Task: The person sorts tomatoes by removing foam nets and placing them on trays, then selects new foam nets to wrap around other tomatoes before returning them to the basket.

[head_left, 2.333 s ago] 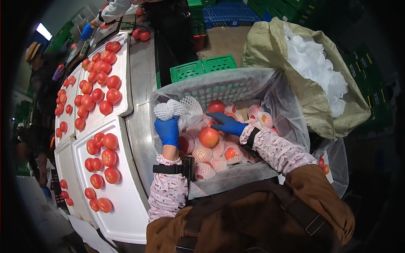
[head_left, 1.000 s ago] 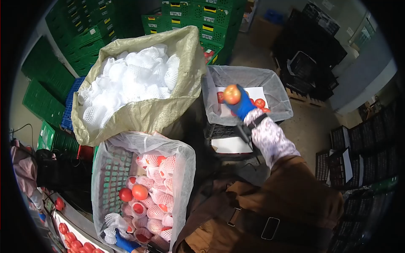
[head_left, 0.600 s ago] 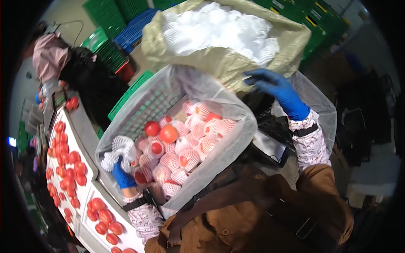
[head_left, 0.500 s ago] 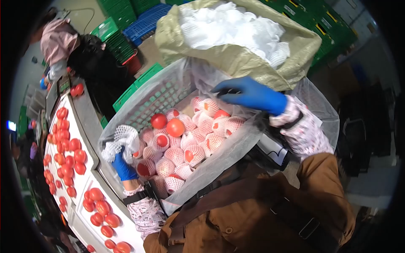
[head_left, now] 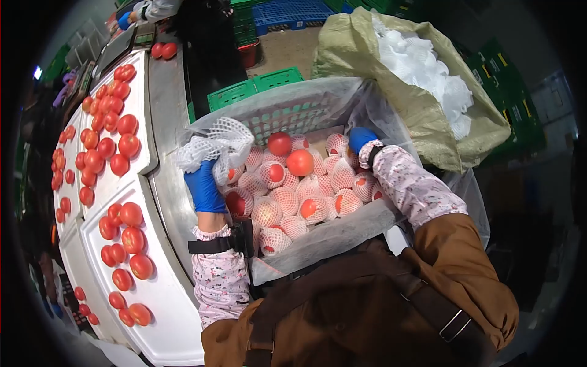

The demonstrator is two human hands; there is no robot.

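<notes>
A green crate (head_left: 275, 125) lined with translucent plastic stands before me, holding several tomatoes in white foam nets. Two bare tomatoes, one darker (head_left: 280, 144) and one lighter (head_left: 300, 163), lie on top of them. My left hand (head_left: 205, 187), in a blue glove, is closed around a bunch of white foam nets (head_left: 217, 144) at the crate's left side. Inside the crate at the right, my gloved right hand (head_left: 362, 139) reaches down among the netted tomatoes by the back right corner. Its fingers are mostly hidden, and what they touch cannot be made out.
White trays (head_left: 165, 333) with loose tomatoes line the left side beside a metal edge (head_left: 168, 153). An open sack (head_left: 413, 101) of white foam nets stands at the back right. A co-worker's gloved hand (head_left: 125, 21) shows at the top left.
The view has turned left, so the crate and sack appear farther right. My right hand has gone from above the crate down into it. My left hand still holds the foam nets.
</notes>
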